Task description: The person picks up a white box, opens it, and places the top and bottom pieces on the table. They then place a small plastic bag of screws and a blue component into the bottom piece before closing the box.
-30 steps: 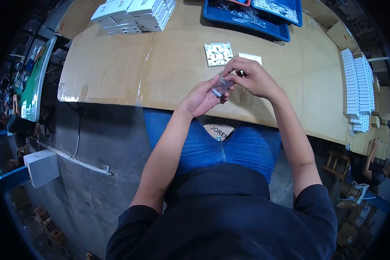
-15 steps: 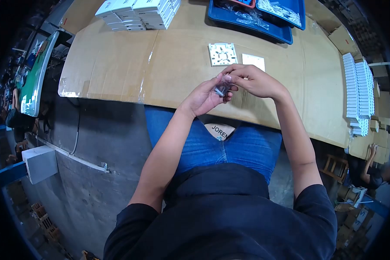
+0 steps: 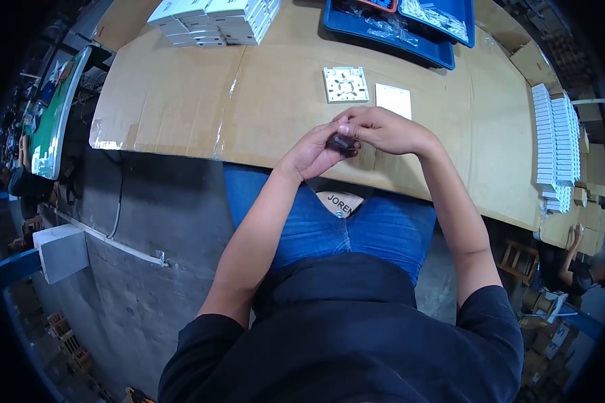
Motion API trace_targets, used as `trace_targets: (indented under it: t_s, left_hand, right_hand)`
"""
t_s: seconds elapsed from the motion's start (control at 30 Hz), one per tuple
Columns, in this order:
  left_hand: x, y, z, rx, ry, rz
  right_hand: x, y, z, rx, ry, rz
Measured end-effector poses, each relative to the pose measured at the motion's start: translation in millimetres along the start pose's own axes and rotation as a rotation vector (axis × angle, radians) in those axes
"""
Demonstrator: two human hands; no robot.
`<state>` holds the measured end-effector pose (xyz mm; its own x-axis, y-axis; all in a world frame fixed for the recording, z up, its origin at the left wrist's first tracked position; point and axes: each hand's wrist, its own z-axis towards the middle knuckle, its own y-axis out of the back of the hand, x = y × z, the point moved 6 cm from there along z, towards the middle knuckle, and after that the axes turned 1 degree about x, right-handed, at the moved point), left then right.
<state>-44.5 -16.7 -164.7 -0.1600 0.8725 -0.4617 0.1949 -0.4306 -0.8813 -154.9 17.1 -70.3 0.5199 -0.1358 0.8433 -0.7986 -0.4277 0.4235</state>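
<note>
A small clear plastic bag point(image 3: 343, 142) lies in my left hand point(image 3: 316, 152), whose fingers curl round it near the table's front edge. My right hand point(image 3: 380, 129) pinches the top of the same bag, its fingertips touching those of my left hand. Its contents are mostly hidden by the fingers. Just beyond my hands sits a square white plastic housing point(image 3: 346, 85) with dark slots and its inside facing up. To the right of it a flat white square plate point(image 3: 393, 101) lies partly behind my right hand.
White boxes point(image 3: 215, 20) are stacked at the back left of the cardboard-covered table point(image 3: 168, 94). Blue trays point(image 3: 390, 37) with small bags and white parts stand at the back. Tall stacks of white pieces point(image 3: 556, 141) are at the right. Another person point(image 3: 575, 269) is at the far right.
My right hand has moved slightly down and left over the bag, and its fingers now cover more of it. The bag's contents show less than before.
</note>
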Motion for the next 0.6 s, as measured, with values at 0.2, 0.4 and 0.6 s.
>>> trace_targets:
  t_s: [0.2,0.4,0.6]
  left_hand:
    - [-2.3,-2.6,-1.9,0.045,-0.002,-0.007]
    - [2.2,4.0,-3.4,0.053,0.021,-0.034]
    - [2.5,5.6,-0.7,0.016,-0.007,0.040]
  right_hand:
    - [-0.6,16.2,-2.8,-0.119,0.073,0.086]
    - [-7.4,-1.2,2.4,-0.003,0.070,0.091]
    - [-6.5,24.5,-8.1,-0.105,0.113,0.088]
